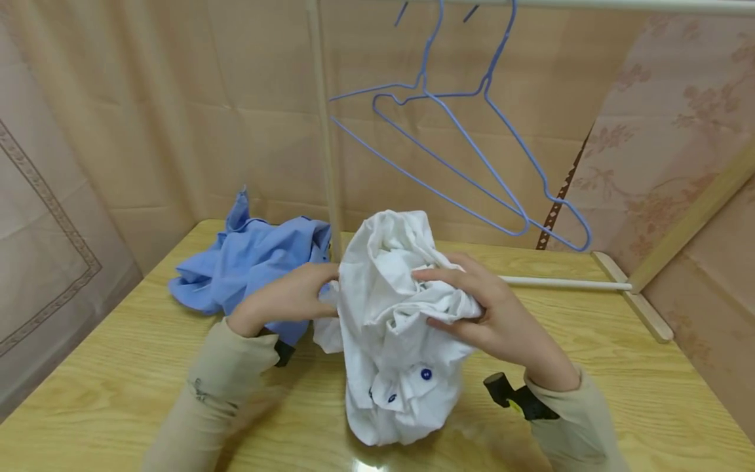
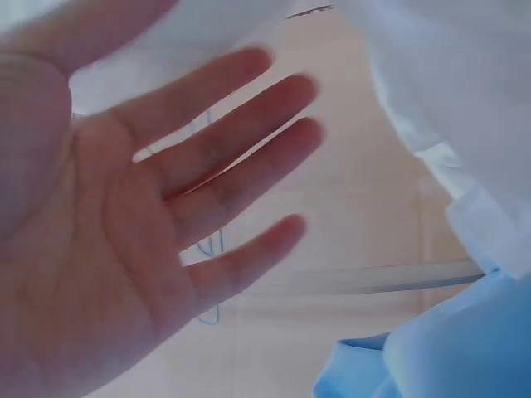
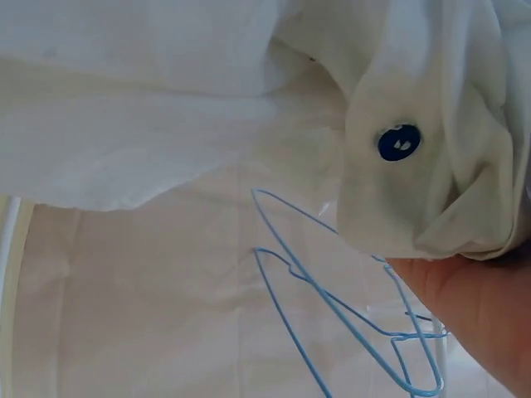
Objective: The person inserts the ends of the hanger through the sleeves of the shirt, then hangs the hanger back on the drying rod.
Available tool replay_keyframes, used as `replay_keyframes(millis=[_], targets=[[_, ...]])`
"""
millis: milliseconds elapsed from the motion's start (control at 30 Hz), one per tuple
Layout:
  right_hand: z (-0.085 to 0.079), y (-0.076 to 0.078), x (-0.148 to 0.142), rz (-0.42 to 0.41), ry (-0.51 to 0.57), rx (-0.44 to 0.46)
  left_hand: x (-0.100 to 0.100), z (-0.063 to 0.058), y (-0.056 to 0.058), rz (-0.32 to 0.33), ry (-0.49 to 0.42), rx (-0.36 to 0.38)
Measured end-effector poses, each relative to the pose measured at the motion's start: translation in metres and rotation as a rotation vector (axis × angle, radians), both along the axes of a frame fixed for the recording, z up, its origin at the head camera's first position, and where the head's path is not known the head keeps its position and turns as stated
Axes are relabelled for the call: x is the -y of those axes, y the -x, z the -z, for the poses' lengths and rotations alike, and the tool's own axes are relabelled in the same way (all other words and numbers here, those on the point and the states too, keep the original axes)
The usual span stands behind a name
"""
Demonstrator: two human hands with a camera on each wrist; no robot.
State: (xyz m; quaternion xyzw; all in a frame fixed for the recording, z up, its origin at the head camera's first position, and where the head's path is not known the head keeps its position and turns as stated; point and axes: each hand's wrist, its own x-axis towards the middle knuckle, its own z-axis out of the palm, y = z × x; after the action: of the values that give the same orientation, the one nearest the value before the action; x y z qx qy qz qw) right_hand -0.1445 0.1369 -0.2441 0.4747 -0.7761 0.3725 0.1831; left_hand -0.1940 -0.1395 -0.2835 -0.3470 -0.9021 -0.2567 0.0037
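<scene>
Right hand [image 1: 495, 314]: holds gathered folds of the white garment [image 1: 401, 328] between thumb and fingers. Bunching the cloth probably keeps its loose layers together under one grip.

Left hand [image 1: 297, 292]: fingers extended and spread at the garment's left side, palm bare in the left wrist view. It appears to steady or spread the cloth rather than grip it; contact of the fingertips cannot be confirmed.

White garment: centred in front of the person, between both hands, its blue buttons [image 1: 426, 374] toward the head camera. Whether its lower edge touches the surface [image 1: 106, 367] cannot be determined.

Blue garment [image 1: 253, 255]: heaped on the surface beyond the left forearm, presumably kept aside to leave working room in front.

Rack: two blue hangers, one at left [image 1: 423, 77] and one at right [image 1: 487, 80], are suspended from the rail [image 1: 619, 6], within apparent reach. The post [image 1: 321, 131] and wooden foot [image 1: 634, 298] presumably hold the rail upright.

Markings: a small dark mark [image 1: 199, 388] on the left sleeve [image 1: 194, 429] resembles lettering but is illegible. No brand or label can be read on either garment or the hangers.
</scene>
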Motion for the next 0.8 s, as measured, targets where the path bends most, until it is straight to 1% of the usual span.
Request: replay_keyframes(millis=[100, 167, 233, 267, 333, 400, 500, 600, 733, 800], targets=[[0.009, 0.009, -0.004, 0.007, -0.047, 0.032, 0.001, -0.005, 0.0, -0.053, -0.134, -0.064], [0.014, 0.015, -0.005, 0.003, -0.086, 0.047, -0.002, -0.007, 0.001, -0.08, -0.247, -0.081], [0.018, 0.019, -0.005, -0.016, -0.121, 0.064, -0.005, -0.008, 0.0, -0.075, -0.368, -0.081], [0.019, 0.021, -0.004, -0.027, -0.137, 0.069, -0.007, -0.008, 0.0, -0.067, -0.412, -0.08], [0.022, 0.025, -0.003, -0.05, -0.158, 0.078, -0.011, -0.009, -0.001, -0.044, -0.462, -0.097], [0.026, 0.029, -0.001, -0.072, -0.166, 0.095, -0.014, -0.008, -0.001, -0.028, -0.463, -0.129], [0.031, 0.033, 0.002, -0.088, -0.185, 0.117, -0.016, -0.006, -0.001, -0.032, -0.408, -0.164], [0.035, 0.034, 0.004, -0.097, -0.218, 0.156, -0.018, -0.002, 0.0, -0.03, -0.368, -0.156], [0.039, 0.033, 0.007, -0.099, -0.262, 0.209, -0.021, 0.003, 0.001, -0.019, -0.34, -0.129], [0.04, 0.033, 0.007, -0.088, -0.277, 0.227, -0.022, 0.006, 0.002, -0.029, -0.316, -0.115]])
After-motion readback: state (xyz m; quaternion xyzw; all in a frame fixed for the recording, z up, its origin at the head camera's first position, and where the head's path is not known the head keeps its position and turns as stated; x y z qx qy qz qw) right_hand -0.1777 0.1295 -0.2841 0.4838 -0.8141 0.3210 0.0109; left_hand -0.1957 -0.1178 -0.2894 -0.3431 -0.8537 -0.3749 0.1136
